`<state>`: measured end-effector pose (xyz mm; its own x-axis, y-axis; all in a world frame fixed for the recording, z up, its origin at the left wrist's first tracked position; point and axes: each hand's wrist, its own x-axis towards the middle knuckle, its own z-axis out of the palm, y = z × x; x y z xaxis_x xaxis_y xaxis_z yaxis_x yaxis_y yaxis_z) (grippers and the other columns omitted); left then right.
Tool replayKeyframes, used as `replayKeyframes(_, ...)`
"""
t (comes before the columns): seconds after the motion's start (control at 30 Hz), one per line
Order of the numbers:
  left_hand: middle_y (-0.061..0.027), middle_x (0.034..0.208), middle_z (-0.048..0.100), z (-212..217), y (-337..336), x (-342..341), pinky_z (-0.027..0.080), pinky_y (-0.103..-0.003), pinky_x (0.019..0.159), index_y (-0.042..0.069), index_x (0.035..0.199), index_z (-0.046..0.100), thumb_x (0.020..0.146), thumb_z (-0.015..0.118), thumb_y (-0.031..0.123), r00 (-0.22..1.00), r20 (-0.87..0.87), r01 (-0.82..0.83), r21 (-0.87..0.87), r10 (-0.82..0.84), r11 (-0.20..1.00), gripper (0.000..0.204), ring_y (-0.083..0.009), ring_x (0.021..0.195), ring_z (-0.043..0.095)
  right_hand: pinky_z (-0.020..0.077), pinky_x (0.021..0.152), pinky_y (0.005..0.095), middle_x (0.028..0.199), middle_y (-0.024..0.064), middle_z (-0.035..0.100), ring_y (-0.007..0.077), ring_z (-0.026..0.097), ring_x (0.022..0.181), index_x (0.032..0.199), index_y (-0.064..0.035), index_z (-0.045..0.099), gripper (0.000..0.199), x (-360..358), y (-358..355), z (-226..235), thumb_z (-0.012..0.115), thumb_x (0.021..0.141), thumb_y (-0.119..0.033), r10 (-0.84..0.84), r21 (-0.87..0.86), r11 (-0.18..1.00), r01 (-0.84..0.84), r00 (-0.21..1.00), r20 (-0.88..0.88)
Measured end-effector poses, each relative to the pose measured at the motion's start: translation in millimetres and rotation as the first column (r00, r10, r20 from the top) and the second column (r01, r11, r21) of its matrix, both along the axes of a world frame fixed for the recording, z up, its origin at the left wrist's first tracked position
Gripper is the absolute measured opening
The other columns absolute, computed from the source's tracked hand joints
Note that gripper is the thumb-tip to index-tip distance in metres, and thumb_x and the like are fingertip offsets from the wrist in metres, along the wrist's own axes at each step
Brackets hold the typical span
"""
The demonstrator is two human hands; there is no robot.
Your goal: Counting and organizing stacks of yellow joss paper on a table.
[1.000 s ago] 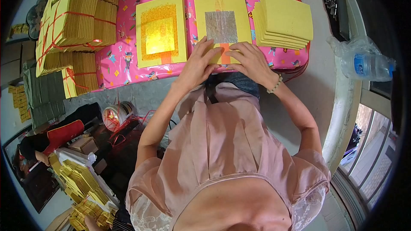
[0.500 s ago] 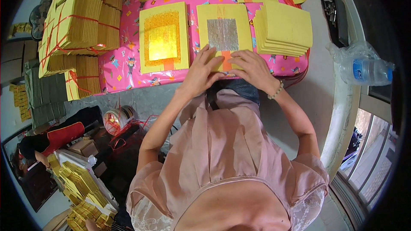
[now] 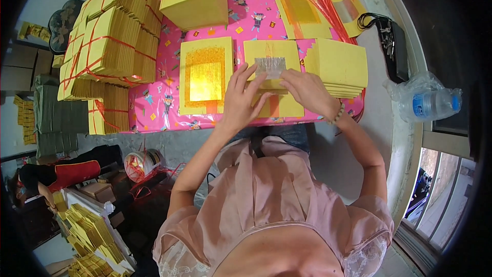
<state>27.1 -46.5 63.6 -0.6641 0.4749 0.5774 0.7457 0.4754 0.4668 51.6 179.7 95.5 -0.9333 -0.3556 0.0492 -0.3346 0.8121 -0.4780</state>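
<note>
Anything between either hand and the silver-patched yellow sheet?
Nothing visible: fingers of the left hand and right hand rest on the silver-patched sheet. The yellow stack lies beside it, rightward.

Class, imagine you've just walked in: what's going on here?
A person's left hand and right hand are on a rectangular yellow paper sheet with a silver patch. Its near part looks lifted, with another yellow surface bearing an orange stripe showing below. A yellow sheet with a shiny gold square lies to the left, and a staggered stack of plain yellow paper to the right, all on a pink patterned tablecloth.
</note>
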Motion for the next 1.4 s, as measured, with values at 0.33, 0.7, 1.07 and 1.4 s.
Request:
replayKeyframes(0.33, -0.0221, 0.15, 0.038, -36.2, 34.9, 3.5, 0.034, -0.055, 0.112, 0.013, 0.148, 0.045, 0.082, 0.075, 0.022, 0.994, 0.087, 0.081, -0.138, -0.069, 0.987, 0.072, -0.0449, 0.138, 0.035, 0.047, 0.088, 0.0484, 0.102, 0.0192, 0.062, 0.0378, 0.058, 0.104, 0.105, 0.0003, 0.057, 0.029, -111.5, 29.4, -11.7, 0.048, 0.102, -0.027, 0.044, 0.036, 0.998, -0.045, 0.998, 0.04)
replayKeyframes(0.7, -0.0264, 0.155, 0.03, -55.7, 47.8, -16.1, 0.022, -0.058, 0.118, 0.013, 0.155, 0.033, 0.089, 0.065, 0.039, 0.992, 0.121, 0.06, -0.324, -0.022, 0.944, 0.078, -0.0481, 0.142, 0.027, 0.0465, 0.096, 0.0463, 0.12, 0.018, 0.06, 0.0351, 0.058, 0.113, 0.116, 0.0, 0.06, 0.028, -153.3, 30.1, -57.7, 0.052, 0.1, -0.022, 0.002, 0.147, 0.989, -0.028, 0.985, 0.175)
replayKeyframes(1.07, -0.0258, 0.155, 0.03, -63.8, 52.6, -24.9, 0.022, -0.057, 0.118, 0.013, 0.154, 0.034, 0.09, 0.064, 0.037, 0.989, 0.149, 0.057, -0.308, -0.011, 0.95, 0.075, -0.0473, 0.143, 0.027, 0.0466, 0.096, 0.0464, 0.115, 0.0186, 0.061, 0.0365, 0.058, 0.112, 0.116, -0.0018, 0.063, 0.025, -163.3, 16.7, -64.6, 0.056, 0.096, -0.016, 0.052, 0.133, 0.988, -0.083, 0.973, 0.225)
replayKeyframes(1.4, -0.025, 0.158, 0.027, -66.1, 51.6, -25.3, 0.022, -0.057, 0.118, 0.015, 0.154, 0.035, 0.091, 0.064, 0.037, 0.984, 0.176, 0.071, -0.309, -0.016, 0.948, 0.074, -0.0466, 0.145, 0.024, 0.0448, 0.099, 0.0452, 0.113, 0.0166, 0.06, 0.035, 0.056, 0.114, 0.119, -0.0021, 0.061, 0.029, -159.4, 14.1, -57.1, 0.061, 0.091, -0.01, 0.05, 0.122, 0.989, -0.082, 0.969, 0.242)
